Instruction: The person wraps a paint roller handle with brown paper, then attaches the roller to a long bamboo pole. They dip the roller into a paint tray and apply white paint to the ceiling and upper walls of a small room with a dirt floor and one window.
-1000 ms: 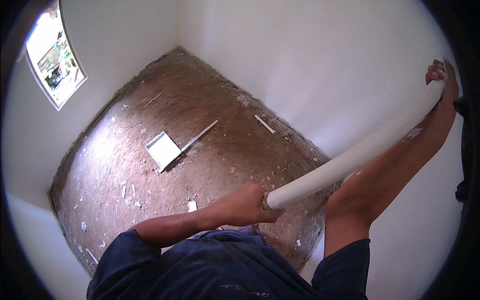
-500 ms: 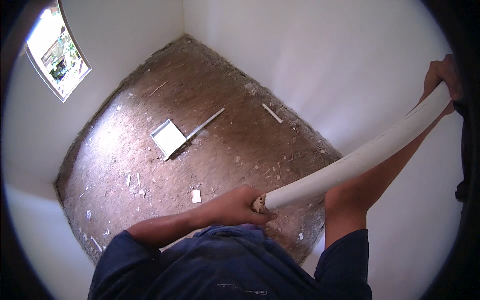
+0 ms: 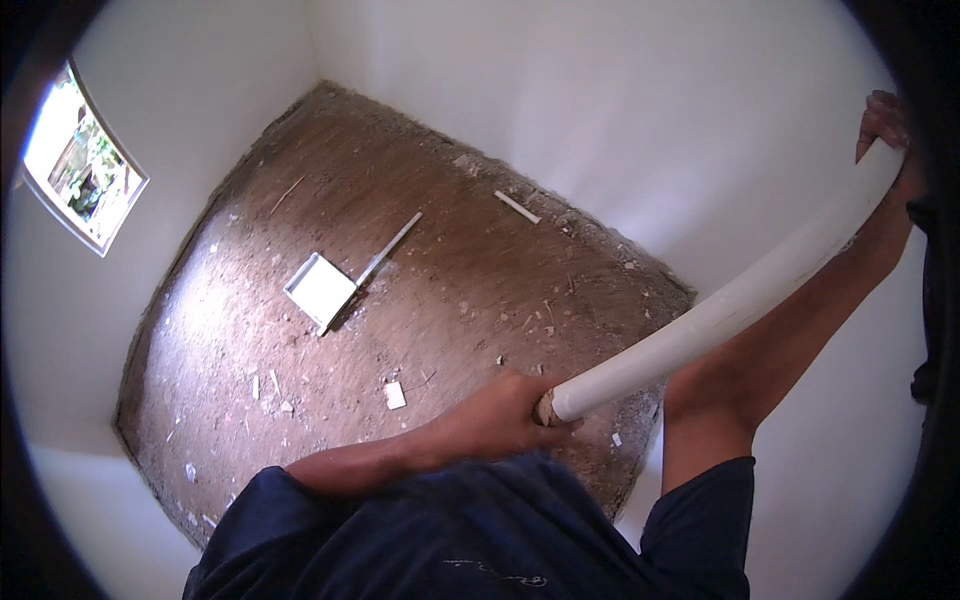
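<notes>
A long white pipe (image 3: 740, 292) runs slantwise from the front middle up to the far right, looking bowed near the picture's rim. My left hand (image 3: 520, 408) is closed around its lower end, where something brown and rough shows at the tip. At the upper end my right hand (image 3: 888, 135) grips the pipe, its fingers curled over the top; part of that hand is lost in the dark rim. My right forearm passes under and alongside the pipe.
White walls (image 3: 560, 110) enclose a dirt floor (image 3: 420, 310). On it lie a white square tray (image 3: 321, 294) with a long handle, a short white stick (image 3: 517, 207), a small white piece (image 3: 396, 395) and scattered debris. A window (image 3: 88, 165) opens at the left.
The view has turned, so the floor items and window appear farther left. My left hand and the pipe's lower end sit slightly farther right. Fingers of my right hand now show above the pipe's upper end.
</notes>
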A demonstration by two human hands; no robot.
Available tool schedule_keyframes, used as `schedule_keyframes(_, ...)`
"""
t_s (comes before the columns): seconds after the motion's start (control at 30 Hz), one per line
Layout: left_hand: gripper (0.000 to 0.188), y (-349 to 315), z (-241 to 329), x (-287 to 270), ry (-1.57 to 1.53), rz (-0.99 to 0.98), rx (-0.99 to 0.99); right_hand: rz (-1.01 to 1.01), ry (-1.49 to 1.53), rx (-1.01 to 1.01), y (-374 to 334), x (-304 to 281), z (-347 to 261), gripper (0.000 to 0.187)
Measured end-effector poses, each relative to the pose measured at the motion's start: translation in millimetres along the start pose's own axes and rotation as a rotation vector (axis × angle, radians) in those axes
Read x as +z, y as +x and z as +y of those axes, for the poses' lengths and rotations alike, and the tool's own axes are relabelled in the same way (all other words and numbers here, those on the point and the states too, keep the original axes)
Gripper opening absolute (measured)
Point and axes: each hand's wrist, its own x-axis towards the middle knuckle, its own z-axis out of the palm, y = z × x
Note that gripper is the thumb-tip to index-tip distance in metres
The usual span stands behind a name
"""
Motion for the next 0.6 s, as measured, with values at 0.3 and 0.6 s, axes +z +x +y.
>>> schedule_keyframes(0.3, 0.031, 4, -7, 9, -0.123, -0.189, -0.029, -0.110, 0.181, 0.238, 5, -34, -10, 0.026)
schedule_keyframes(0.6, 0.031, -6, -1, -14, -0.224, -0.240, -0.130, -0.769, 1.164, 0.239, 30, -7, 40, 0.013)
